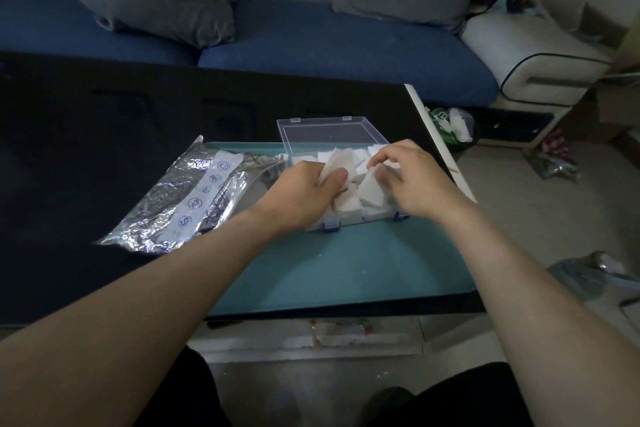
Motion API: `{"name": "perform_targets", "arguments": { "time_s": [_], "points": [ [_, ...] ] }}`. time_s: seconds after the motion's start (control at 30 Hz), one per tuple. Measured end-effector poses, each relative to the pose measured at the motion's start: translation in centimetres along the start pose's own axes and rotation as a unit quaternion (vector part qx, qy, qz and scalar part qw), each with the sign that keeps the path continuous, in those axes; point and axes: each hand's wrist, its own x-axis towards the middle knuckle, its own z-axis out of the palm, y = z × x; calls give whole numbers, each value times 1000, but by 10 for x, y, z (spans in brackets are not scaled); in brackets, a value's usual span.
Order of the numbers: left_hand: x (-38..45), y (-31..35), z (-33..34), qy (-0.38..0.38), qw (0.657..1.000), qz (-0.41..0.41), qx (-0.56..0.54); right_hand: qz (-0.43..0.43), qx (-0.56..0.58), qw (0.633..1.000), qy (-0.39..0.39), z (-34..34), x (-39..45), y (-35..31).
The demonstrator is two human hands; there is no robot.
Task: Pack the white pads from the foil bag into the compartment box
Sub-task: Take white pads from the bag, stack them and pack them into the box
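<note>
Your left hand (304, 192) sits at the near left corner of the clear compartment box (341, 180), its thumb and curled fingers pinching a bunch of white pads (349, 180) that stand up out of the box. Your right hand (412, 177) comes in from the 3 o'clock side of the box, fingers bent and tips pressed down among the pads; you can see the fingertips touching them, but whether they actually clasp one is not clear. The pads fill the box in a loose heap, leaning at odd angles, so the dividers beneath are hidden and you cannot tell which compartment holds what. The box lid (329, 133) lies open at 12 o'clock, tilted back behind the pads, and two blue latches show on the near edge at 6 o'clock. The box rests on a teal mat (346, 267) spread over the dark table (104, 135). The crumpled foil bag (187, 198) lies flat at 9 o'clock of the box, just beside your left hand, partly on the mat and partly on the table, with a white printed strip running along it.
</note>
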Motion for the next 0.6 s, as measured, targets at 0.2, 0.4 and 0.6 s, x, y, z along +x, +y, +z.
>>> {"name": "perform_targets", "arguments": {
  "time_s": [0.2, 0.4, 0.6],
  "points": [
    [2, 1, 0, -10, 1000, -18, 0, 5, 156, 987, 33, -15, -5, 20],
    [5, -2, -2, -20, 999, -23, -12, 2, 100, 995, -29, -19, 3, 22],
    [5, 0, -1, -18, 1000, -18, 1, -3, -67, 987, -143, -4, 21, 3]
  ]
}}
